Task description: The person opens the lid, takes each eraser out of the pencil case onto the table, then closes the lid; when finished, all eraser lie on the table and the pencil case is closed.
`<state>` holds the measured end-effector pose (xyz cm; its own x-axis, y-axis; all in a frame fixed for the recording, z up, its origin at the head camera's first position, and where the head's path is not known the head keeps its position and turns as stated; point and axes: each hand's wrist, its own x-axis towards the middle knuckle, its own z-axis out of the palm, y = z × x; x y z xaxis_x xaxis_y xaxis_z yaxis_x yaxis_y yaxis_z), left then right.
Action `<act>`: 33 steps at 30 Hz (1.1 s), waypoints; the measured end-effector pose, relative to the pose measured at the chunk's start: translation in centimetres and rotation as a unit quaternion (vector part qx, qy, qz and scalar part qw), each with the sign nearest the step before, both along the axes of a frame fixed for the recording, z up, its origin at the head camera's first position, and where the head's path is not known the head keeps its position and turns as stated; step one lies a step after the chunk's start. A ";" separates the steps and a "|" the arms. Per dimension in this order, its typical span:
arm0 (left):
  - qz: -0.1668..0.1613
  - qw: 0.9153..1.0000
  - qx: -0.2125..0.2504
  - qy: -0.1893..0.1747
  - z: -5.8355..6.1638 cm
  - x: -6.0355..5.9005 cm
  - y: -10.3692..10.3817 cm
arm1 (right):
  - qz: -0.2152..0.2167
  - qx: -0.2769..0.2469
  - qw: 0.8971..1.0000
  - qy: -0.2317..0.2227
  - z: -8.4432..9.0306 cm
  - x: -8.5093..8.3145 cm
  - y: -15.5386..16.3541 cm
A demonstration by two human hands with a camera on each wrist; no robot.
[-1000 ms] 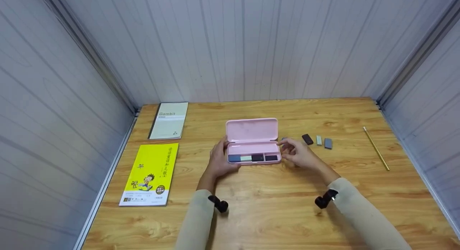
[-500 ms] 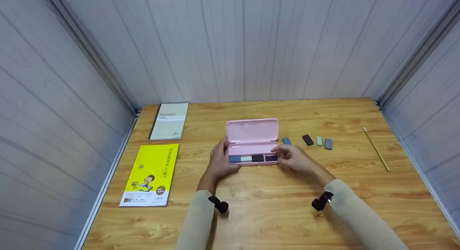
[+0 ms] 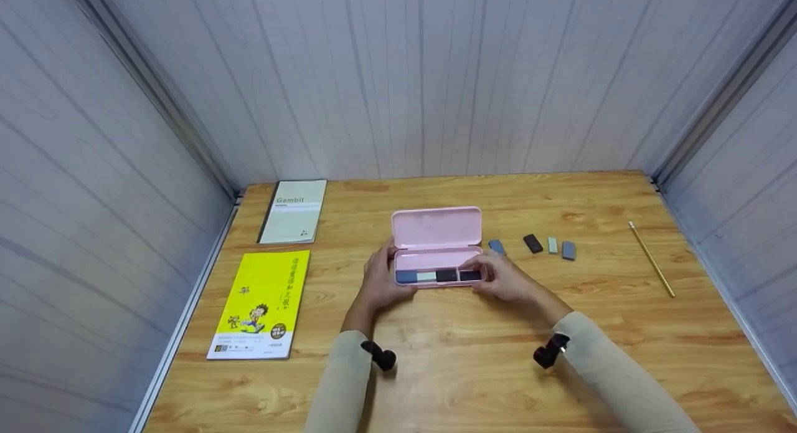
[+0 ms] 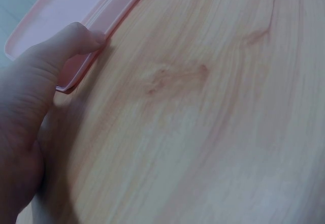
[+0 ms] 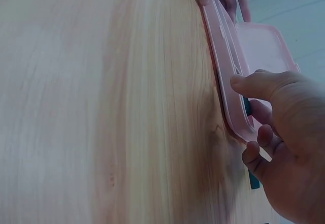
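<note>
Case: an open pink pencil case (image 3: 438,258) lies mid-table, lid tipped back, tray toward the person.
Tray contents: four erasers (image 3: 438,275) sit in a row along the tray's near side, blue, pale, then two dark ones.
Left hand: the left hand (image 3: 381,277) grips the case's left end, thumb curled onto the near rim, as the left wrist view shows.
Right hand: the right hand (image 3: 501,277) is at the case's right end, thumb on the rim and fingers curled at the rightmost dark eraser (image 3: 470,275); whether it pinches the eraser or only touches it, I cannot tell.
Left on the table: four more erasers lie loose to the right of the case, a blue eraser (image 3: 496,247) just beside it, then a black one (image 3: 533,243), a pale one (image 3: 552,244) and a grey-blue one (image 3: 568,250).
Progress: judged from the count, about half are stowed and half remain.
Elsewhere: a pencil (image 3: 651,266) far right; a yellow book (image 3: 261,303) and a grey notebook (image 3: 293,210) at left.
</note>
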<state>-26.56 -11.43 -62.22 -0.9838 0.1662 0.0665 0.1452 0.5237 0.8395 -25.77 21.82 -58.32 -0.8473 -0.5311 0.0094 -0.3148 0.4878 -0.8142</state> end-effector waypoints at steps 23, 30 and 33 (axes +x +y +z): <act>-0.011 1.000 -0.003 0.021 -0.3 0.0 -0.2 | -0.010 0.022 1.000 -0.004 -0.2 -0.3 0.3; -0.007 1.000 -0.007 0.015 -0.4 -0.1 -0.2 | -0.012 0.029 0.999 0.008 -0.1 -0.2 0.4; -0.007 1.000 -0.004 0.018 -0.4 0.0 -0.2 | -0.021 0.020 0.999 0.013 -0.1 -0.3 0.5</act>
